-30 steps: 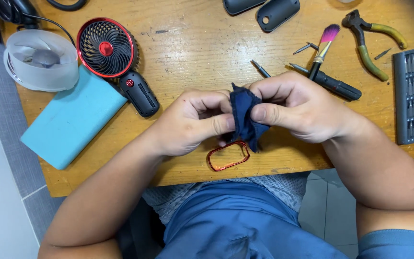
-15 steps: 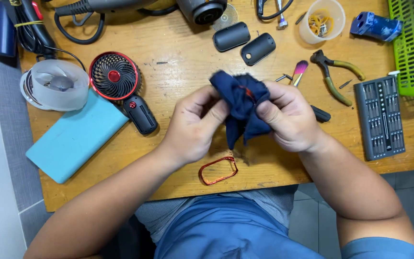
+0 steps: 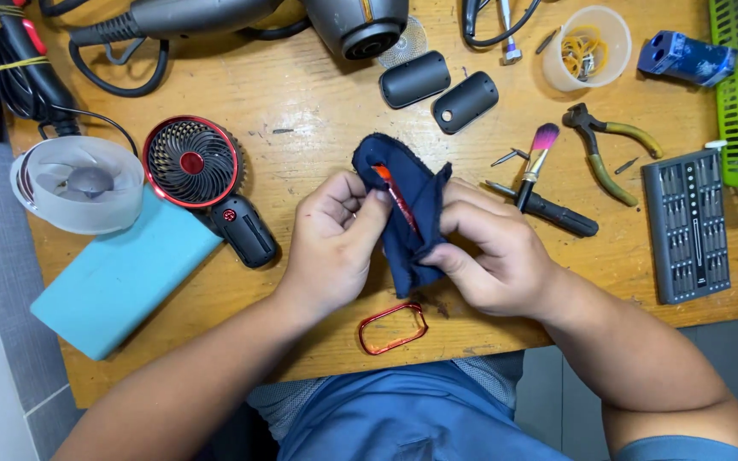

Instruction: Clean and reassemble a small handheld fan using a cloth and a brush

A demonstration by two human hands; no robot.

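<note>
Dark blue cloth hung bunched between both hands above the middle of the wooden surface, and a thin red strip showed in its folds. The left hand had its grip pinched on the cloth's left side, thumb and fingertips pressed near the red strip; the right hand had its grip pinched on the cloth's lower right edge. Just below the cloth, near the surface's front edge, lay a red ring frame. Left of the hands lay a small black and red handheld fan, with a clear fan cover and a pale teal block toward the left edge. Right of the hands lay a pink-tipped brush and a black screwdriver handle, then pliers and a grey bit set near the right edge. Two black shell halves sat behind the cloth, toward the back edge.
</note>
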